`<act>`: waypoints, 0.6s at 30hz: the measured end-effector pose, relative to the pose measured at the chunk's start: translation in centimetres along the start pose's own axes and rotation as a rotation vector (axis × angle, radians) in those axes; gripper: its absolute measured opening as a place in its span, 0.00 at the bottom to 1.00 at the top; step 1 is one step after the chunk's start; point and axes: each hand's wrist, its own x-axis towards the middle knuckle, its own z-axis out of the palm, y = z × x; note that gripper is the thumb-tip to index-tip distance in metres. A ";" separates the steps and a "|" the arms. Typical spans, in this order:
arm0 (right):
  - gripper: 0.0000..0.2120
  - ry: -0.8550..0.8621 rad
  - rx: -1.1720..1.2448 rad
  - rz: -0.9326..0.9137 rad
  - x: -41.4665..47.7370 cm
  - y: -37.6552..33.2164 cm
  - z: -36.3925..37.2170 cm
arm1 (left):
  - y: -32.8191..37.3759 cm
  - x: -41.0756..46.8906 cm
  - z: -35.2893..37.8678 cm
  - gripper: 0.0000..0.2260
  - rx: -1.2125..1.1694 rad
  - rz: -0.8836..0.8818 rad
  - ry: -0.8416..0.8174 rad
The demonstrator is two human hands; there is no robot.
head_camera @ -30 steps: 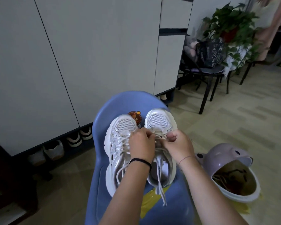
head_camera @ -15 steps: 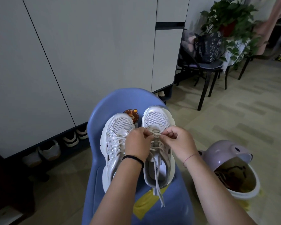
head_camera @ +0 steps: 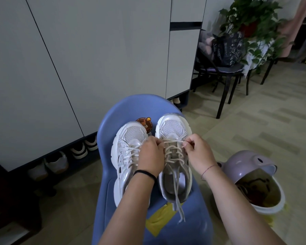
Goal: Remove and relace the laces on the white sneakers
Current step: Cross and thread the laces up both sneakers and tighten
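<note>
Both hands have drawn apart since a moment ago, pulling the lace (head_camera: 173,142) taut across the right sneaker (head_camera: 173,125). The left hand (head_camera: 151,156) pinches its 9 o'clock end and the right hand (head_camera: 198,152) its 3 o'clock end. The white sneakers (head_camera: 131,135) sit side by side on a blue chair (head_camera: 131,106), toes toward 12 o'clock.

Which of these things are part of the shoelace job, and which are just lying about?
In use: lace, pinched by left hand and right hand; sneaker being laced; second sneaker; blue chair under both.
Lying about: pink bin; potted plant; shoes under the cabinet; black chair.
</note>
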 end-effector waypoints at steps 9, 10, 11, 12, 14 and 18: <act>0.05 0.011 0.098 -0.079 -0.8 -0.1 0.1 | -0.1 -0.7 -0.6 0.03 -0.042 0.110 -0.007; 0.05 0.001 0.104 -0.090 -0.8 -0.1 0.0 | -0.1 -0.7 -0.6 0.03 -0.048 0.112 -0.007; 0.05 -0.007 0.102 -0.095 -0.8 -0.1 0.0 | -0.1 -0.7 -0.6 0.03 -0.057 0.115 -0.008; 0.05 -0.011 0.094 -0.097 -0.9 -0.2 -0.1 | -0.1 -0.7 -0.6 0.04 -0.064 0.116 -0.010; 0.04 -0.012 0.065 -0.102 -1.0 -0.4 -0.4 | 0.0 -0.7 -0.6 0.03 -0.062 0.119 -0.017; 0.04 -0.031 -0.043 -0.139 -1.2 -1.2 -0.6 | 0.0 -0.6 -0.1 0.06 0.018 0.151 -0.034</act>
